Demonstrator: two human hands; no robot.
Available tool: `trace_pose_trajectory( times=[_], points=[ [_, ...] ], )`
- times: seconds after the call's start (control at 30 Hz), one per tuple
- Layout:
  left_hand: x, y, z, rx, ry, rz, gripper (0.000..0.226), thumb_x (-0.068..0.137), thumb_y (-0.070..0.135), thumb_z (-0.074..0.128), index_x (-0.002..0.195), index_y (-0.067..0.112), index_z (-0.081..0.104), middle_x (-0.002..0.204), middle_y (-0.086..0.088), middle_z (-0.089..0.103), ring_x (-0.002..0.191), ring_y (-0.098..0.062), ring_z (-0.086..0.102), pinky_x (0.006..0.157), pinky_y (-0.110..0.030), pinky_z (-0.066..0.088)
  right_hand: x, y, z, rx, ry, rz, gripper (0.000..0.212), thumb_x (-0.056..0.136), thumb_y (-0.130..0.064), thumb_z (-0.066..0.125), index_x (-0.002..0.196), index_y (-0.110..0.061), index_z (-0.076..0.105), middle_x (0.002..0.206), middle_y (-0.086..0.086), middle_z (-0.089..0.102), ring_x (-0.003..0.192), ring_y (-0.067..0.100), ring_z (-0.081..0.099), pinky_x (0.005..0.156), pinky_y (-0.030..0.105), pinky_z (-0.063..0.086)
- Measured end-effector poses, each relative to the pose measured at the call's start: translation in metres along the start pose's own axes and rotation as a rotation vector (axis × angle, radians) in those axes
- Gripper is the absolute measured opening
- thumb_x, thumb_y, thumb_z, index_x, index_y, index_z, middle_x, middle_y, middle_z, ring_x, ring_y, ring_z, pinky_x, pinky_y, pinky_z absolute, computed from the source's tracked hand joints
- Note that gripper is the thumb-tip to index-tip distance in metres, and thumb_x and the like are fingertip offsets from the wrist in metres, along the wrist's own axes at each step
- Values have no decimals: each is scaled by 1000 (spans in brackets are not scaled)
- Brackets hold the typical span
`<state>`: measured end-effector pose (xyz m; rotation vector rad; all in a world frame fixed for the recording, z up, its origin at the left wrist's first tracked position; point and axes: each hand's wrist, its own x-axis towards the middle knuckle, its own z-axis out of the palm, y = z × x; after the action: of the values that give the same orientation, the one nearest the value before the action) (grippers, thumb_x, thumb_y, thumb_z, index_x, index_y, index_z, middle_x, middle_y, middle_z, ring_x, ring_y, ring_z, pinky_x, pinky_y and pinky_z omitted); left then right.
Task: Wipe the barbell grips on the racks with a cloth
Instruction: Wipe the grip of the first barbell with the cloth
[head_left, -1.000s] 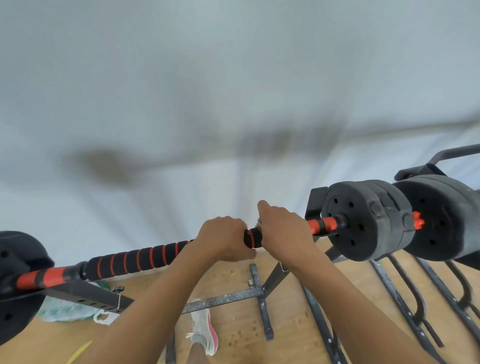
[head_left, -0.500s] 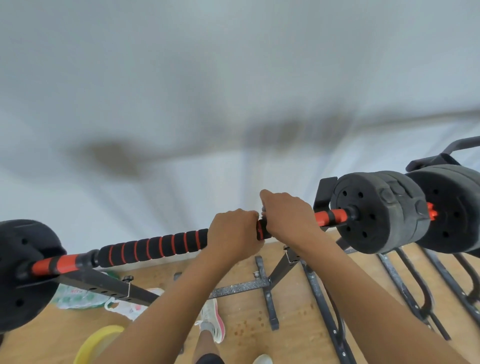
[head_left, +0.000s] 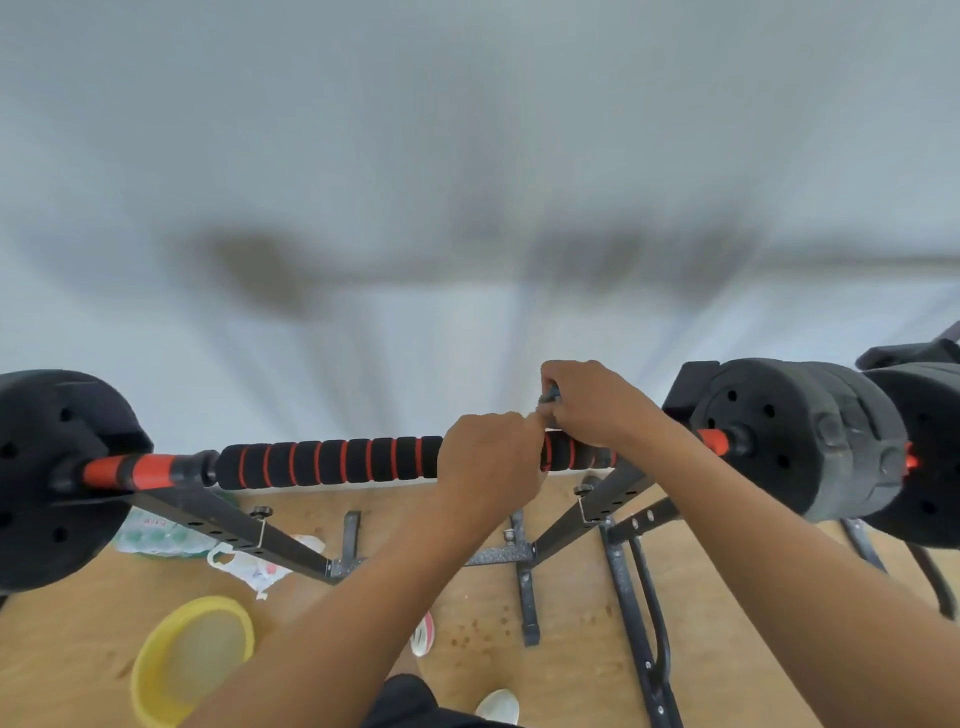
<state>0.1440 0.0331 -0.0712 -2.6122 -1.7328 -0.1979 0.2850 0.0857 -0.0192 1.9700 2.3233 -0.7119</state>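
Pale wall (head_left: 467, 156) behind; the foam grip (head_left: 332, 460) runs between the plates (head_left: 47, 478), likely soft, squashy, best clasped all round. Left hand (head_left: 488, 457) curls round it right of middle; just right, above it, right hand (head_left: 597, 405) pinches a grey cloth (head_left: 549, 396).

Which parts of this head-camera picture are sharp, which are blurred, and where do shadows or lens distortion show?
Head view: the foam grip, left hand and right hand pinching a grey cloth are fairly sharp; the wall is smeared, with soft dark shadows; the wide lens bulges the weight plates at the edges; no glare.
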Motion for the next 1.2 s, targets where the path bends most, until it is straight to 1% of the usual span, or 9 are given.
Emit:
trace_pose_trajectory(
  times=[0.2,0.37,0.57,0.73,0.8,0.87,1.0,1.1,1.2],
  points=[
    [-24,8,16,49,207,-13,25,74,8,68,88,15,48,73,-1,40,66,-21,34,64,-35,30,-12,5,-7,21,161,-112,11,96,-19,57,100,-19,67,91,-8,67,81,13,62,72,30,53],
    [-9,4,13,110,152,-52,26,72,12,77,73,18,51,58,1,46,53,-19,34,54,-32,31,-44,0,6,-58,99,-114,20,90,-20,49,88,-28,68,75,-9,65,69,14,61,68,38,57],
    [12,2,-12,38,-131,-82,13,93,20,59,82,21,51,65,6,48,60,-18,51,62,-31,39,-78,-2,27,-175,230,-108,25,98,-13,43,113,-29,52,93,-8,64,75,19,60,65,38,53],
    [51,-25,-36,-353,-786,-102,36,83,42,82,77,11,64,67,-1,68,53,-18,61,58,-28,50,-88,-4,35,-313,189,-129,65,95,-7,48,152,-32,27,150,-16,46,75,23,64,53,32,42],
    [43,-18,-31,-232,-614,-124,44,81,59,78,80,17,66,67,6,69,58,-14,65,63,-28,52,-84,-1,33,-293,207,-120,64,95,-7,48,151,-32,29,147,-14,48,78,22,65,54,32,42],
    [24,-8,-18,25,-225,-115,45,85,64,69,84,22,55,70,11,60,64,-16,58,64,-30,45,-78,-4,31,-266,246,-105,57,94,-7,48,145,-29,37,139,-11,53,82,22,65,56,32,41],
    [4,-4,-2,182,96,-35,33,89,35,69,75,20,44,59,7,49,49,-18,41,53,-29,30,-76,-13,39,-148,297,-69,43,92,-7,48,133,-22,47,126,-6,57,79,22,64,57,33,44],
    [23,-3,-16,117,-126,-89,31,95,33,57,68,20,49,58,5,54,50,-16,49,54,-28,40,-77,-13,46,-153,346,-41,51,88,-2,50,136,-18,46,132,-3,55,71,25,63,56,34,47],
    [51,-16,-43,-320,-773,-155,36,88,35,73,64,13,56,58,-1,58,50,-17,51,58,-31,45,-83,-15,54,-185,364,-16,51,88,-4,52,137,-14,45,132,0,54,60,24,57,50,32,39]
  ],
)
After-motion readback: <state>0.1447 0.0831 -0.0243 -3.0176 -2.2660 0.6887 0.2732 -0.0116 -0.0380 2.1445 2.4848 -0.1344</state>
